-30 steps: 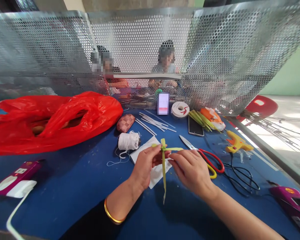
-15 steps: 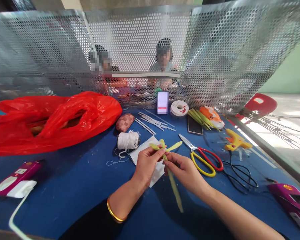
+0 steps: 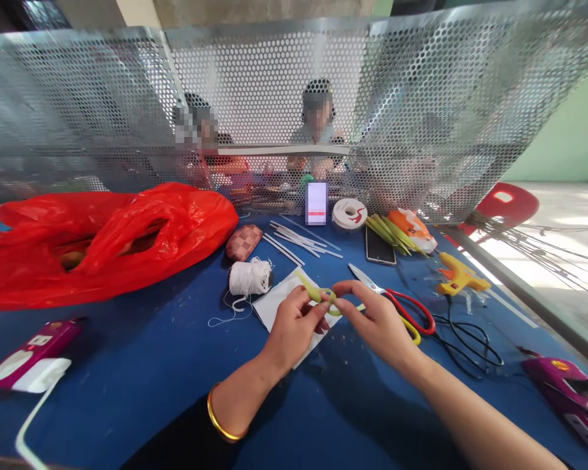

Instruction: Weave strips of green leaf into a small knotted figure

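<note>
Pale green, leaf-like strips (image 3: 311, 291) are crossed and looped between my fingertips, over a white paper sheet (image 3: 280, 294). My left hand (image 3: 294, 324) pinches them between thumb and fingers. From the other side, my right hand (image 3: 378, 321) pinches the bent strip, which curves in a small loop; a pale end shows just past its fingers. Behind my right hand lie scissors (image 3: 411, 312) with red and yellow handles, partly hidden by it. A spool of white string (image 3: 249, 277) sits left of the paper, its loose thread trailing on the blue table (image 3: 176, 365).
A red plastic bag (image 3: 196, 209) fills the left side. White sticks (image 3: 301, 238), a ribbon roll (image 3: 349, 213), a phone (image 3: 381, 248) and more green strips (image 3: 389, 233) lie ahead. A yellow glue gun (image 3: 460, 274) with black cord is right. People sit behind the perforated metal screen (image 3: 264, 85).
The long strip end that hung down toward me has been folded up into a loop at the crossing. My right hand has moved up and slightly right.
</note>
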Motion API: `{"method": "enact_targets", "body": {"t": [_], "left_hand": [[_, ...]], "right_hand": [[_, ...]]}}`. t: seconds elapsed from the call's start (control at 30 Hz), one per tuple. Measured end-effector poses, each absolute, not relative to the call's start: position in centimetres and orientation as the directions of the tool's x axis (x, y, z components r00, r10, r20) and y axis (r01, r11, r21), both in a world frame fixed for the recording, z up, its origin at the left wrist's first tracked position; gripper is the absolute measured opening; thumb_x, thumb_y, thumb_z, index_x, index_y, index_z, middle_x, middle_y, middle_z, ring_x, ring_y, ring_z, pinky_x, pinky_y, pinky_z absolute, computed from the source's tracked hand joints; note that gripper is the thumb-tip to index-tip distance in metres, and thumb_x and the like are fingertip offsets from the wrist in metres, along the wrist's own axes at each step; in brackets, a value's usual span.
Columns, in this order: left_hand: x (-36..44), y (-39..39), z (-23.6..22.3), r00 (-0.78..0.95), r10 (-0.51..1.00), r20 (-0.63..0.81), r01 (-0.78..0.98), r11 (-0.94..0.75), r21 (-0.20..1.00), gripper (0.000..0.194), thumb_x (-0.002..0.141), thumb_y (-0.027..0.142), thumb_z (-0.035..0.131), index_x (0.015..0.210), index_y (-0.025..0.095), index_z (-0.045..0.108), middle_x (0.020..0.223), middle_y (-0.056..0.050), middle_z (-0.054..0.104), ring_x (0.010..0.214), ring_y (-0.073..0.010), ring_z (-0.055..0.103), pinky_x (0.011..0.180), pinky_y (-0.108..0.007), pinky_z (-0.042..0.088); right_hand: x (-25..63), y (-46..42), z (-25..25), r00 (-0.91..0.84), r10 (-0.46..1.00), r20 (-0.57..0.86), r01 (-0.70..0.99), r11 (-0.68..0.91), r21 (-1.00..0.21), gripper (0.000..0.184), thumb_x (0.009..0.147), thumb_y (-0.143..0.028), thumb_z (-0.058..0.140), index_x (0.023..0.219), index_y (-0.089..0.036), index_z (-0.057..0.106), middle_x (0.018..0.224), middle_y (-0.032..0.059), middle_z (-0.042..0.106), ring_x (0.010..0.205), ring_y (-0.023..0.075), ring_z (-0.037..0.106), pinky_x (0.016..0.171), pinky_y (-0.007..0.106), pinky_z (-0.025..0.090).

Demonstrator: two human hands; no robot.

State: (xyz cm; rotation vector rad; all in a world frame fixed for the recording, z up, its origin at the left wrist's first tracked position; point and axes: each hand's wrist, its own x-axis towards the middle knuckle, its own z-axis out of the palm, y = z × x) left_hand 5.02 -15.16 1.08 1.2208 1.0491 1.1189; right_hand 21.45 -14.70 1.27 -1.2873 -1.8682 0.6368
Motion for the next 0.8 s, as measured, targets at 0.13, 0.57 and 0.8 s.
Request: {"method": "enact_targets", "body": {"t": [0.13,0.57,0.8], "left_hand": [[4.6,-14.9,1.4,0.138,0.988,-0.064,-0.107,0.079,0.991,0.020,0.082,0.028,0.064,0.098,0.017,0.070,0.111,-0.008,0.066,0.064,-0.0105,0.064,0.054,-0.022,0.048],[4.2,-15.0,1.1,0.478,0.831,-0.287,-0.247,0.440,0.863,0.019,0.074,0.024,0.070,0.090,0.014,0.068,0.093,-0.009,0.072,0.058,-0.0128,0.067,0.050,-0.020,0.046],[5.4,-16.0,0.4,0.634,0.719,-0.283,-0.103,0.442,0.891,0.021,0.072,0.027,0.069,0.087,0.013,0.068,0.084,-0.007,0.068,0.053,-0.0110,0.063,0.043,-0.019,0.045]], "right_hand": [[21.2,-15.1,1.4,-0.312,0.946,0.092,0.489,0.243,-0.838,0.034,0.090,-0.038,0.054,0.119,-0.020,0.053,0.072,-0.0015,0.067,0.062,0.0155,0.065,0.057,0.026,0.048],[22.4,-14.7,2.2,-0.125,0.920,0.371,0.620,0.365,-0.695,0.029,0.089,-0.044,0.055,0.093,-0.020,0.071,0.087,0.0065,0.063,0.079,0.0195,0.060,0.064,0.030,0.047],[21.1,-14.8,2.1,-0.366,0.903,-0.225,0.180,-0.168,-0.969,0.045,0.074,-0.059,0.066,0.080,-0.015,0.065,0.061,-0.0017,0.055,0.040,0.0083,0.046,0.038,0.024,0.039]]}}
